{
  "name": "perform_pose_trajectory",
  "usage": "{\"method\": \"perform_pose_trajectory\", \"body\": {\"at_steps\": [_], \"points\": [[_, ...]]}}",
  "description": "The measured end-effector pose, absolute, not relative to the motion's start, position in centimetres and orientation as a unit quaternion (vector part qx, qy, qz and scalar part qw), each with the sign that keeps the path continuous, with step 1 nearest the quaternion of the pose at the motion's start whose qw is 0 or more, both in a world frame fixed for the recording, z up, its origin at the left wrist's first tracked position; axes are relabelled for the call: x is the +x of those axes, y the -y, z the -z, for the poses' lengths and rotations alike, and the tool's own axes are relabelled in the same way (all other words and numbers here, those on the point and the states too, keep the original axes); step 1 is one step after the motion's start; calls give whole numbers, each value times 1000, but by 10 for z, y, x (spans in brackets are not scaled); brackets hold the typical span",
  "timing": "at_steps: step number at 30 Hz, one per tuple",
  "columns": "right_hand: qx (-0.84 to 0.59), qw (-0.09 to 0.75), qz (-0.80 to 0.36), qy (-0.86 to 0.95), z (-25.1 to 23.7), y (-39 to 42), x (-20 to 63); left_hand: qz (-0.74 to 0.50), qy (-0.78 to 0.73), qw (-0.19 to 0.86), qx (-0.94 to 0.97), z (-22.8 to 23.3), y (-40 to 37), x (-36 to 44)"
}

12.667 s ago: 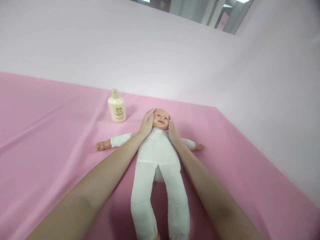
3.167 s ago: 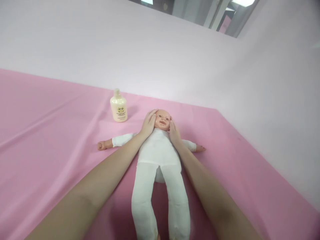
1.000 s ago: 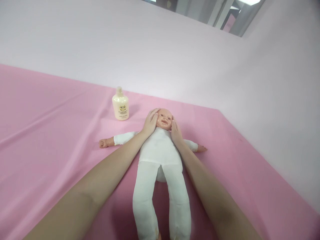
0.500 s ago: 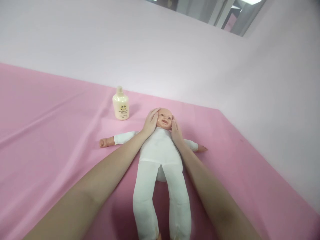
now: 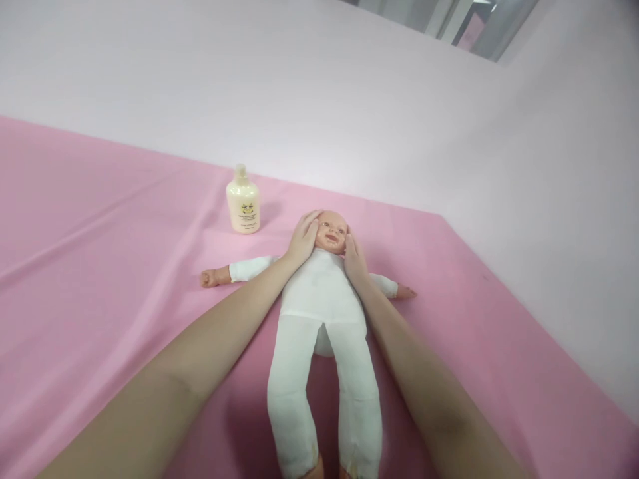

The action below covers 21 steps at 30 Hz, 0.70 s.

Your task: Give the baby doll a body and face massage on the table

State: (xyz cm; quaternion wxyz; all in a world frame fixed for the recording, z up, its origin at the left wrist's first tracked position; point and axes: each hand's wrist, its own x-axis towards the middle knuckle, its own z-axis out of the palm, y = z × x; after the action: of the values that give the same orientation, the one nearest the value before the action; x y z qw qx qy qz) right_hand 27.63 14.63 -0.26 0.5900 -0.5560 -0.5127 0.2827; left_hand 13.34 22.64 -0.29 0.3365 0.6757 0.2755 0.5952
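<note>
A baby doll point(image 5: 324, 293) with a white cloth body lies on its back, its arms spread to the sides and its legs pointing towards me. My left hand point(image 5: 303, 238) rests with outstretched fingers along the left side of the doll's head point(image 5: 331, 230). Against the other side of that head lies my right hand point(image 5: 355, 256), fingers extended and partly hidden behind the cheek. The head is framed between both palms, and neither hand is closed round it. My forearms pass over the doll's upper arms.
A pale yellow lotion bottle point(image 5: 244, 203) with a printed label stands upright beyond the doll's arm on the left. Pink cloth point(image 5: 124, 219) with creases covers the table. A white wall point(image 5: 200, 80) rises behind, with a window point(image 5: 449, 23) at the top.
The view has shifted slightly, so the doll and bottle appear a little higher. Both hands stay at the sides of the doll's head.
</note>
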Motion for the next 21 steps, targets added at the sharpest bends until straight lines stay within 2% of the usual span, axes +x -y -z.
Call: {"method": "perform_pose_trajectory", "body": {"at_steps": [10, 21], "points": [[-561, 583, -321, 492, -4, -145, 274, -594, -278, 338, 675, -5, -220, 132], [-564, 584, -304, 499, 2, -148, 278, -596, -279, 342, 670, -4, -220, 134]]}}
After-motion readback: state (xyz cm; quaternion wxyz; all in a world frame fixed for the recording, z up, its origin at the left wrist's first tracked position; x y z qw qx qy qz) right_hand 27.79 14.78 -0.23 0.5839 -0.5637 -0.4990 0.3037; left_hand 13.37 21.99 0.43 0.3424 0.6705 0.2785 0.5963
